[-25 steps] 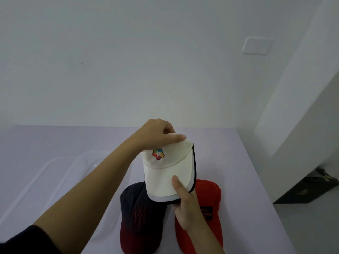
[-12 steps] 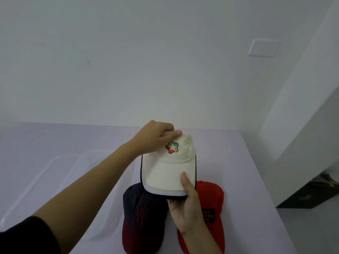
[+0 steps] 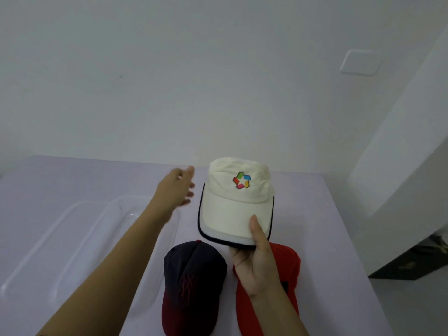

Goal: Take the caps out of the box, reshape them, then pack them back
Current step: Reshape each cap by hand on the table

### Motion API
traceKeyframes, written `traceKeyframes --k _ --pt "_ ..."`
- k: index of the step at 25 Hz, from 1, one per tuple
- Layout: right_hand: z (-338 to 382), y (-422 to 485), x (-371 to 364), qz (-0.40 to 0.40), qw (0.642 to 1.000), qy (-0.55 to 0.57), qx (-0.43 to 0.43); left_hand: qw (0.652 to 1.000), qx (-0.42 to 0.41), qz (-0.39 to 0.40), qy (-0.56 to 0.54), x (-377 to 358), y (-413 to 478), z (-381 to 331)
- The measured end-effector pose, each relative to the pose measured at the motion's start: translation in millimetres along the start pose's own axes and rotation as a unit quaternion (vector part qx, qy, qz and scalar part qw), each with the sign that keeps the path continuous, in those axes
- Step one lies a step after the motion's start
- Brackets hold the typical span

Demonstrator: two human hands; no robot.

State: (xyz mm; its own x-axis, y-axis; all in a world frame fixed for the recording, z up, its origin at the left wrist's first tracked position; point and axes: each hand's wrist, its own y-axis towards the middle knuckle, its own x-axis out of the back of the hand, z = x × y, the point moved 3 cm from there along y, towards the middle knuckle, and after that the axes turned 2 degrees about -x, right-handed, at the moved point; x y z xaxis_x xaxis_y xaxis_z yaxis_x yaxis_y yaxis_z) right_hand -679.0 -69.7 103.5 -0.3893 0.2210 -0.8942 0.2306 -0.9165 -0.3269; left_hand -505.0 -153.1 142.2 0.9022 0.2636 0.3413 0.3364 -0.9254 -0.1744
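Right hand (image 3: 257, 265): pinched the white cap (image 3: 236, 202) by its brim, thumb on top, fingers under, holding it above the table (image 3: 315, 214).
Left hand (image 3: 175, 190): free, fingers loosely spread and blurred, at 9 o'clock of the white cap, not touching it.
Dark cap (image 3: 191, 284): lay on the table at 7 o'clock of the white cap.
Red cap (image 3: 288, 265): lay at 5 o'clock, partly behind the right hand.
Clear box (image 3: 72, 238): sat at 9 o'clock of the dark cap.
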Motion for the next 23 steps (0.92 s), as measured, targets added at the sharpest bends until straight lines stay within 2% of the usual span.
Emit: traceKeyframes --k 2,4,6,8,10,13,16,20,23 --pt "2.6 13.9 -3.7 0.010 0.999 -0.026 0.015 0.984 0.097 0.137 -0.062 -19.5 -18.6 21.1" --pt "2.4 29.2 -7.0 0.029 0.997 -0.068 0.021 0.932 0.157 0.220 -0.240 -36.4 -34.1 32.4" --pt "1.3 45.6 -8.6 0.048 0.993 -0.104 0.020 0.877 0.179 0.219 -0.388 -42.7 -33.9 41.0" --pt "0.3 64.8 -7.9 0.056 0.990 -0.128 0.013 0.855 0.187 0.195 -0.442 -42.9 -20.9 49.1" --pt "-3.6 87.8 -1.4 0.027 0.988 -0.150 -0.018 0.851 0.218 0.158 -0.451 -40.6 -1.8 60.4" --pt "-15.0 122.4 16.2 -0.062 0.985 -0.141 -0.073 0.840 0.283 0.117 -0.448 -43.4 27.7 82.8" --pt "-25.4 153.6 35.2 -0.144 0.983 -0.084 -0.074 0.833 0.324 0.101 -0.437 -54.6 54.6 103.7" --pt "-39.1 187.0 58.4 -0.215 0.974 -0.028 -0.070 0.840 0.363 0.086 -0.394 -70.8 88.4 126.0" --pt "-46.8 203.3 78.2 -0.269 0.959 -0.025 -0.082 0.845 0.393 0.081 -0.354 -80.0 100.3 142.6"
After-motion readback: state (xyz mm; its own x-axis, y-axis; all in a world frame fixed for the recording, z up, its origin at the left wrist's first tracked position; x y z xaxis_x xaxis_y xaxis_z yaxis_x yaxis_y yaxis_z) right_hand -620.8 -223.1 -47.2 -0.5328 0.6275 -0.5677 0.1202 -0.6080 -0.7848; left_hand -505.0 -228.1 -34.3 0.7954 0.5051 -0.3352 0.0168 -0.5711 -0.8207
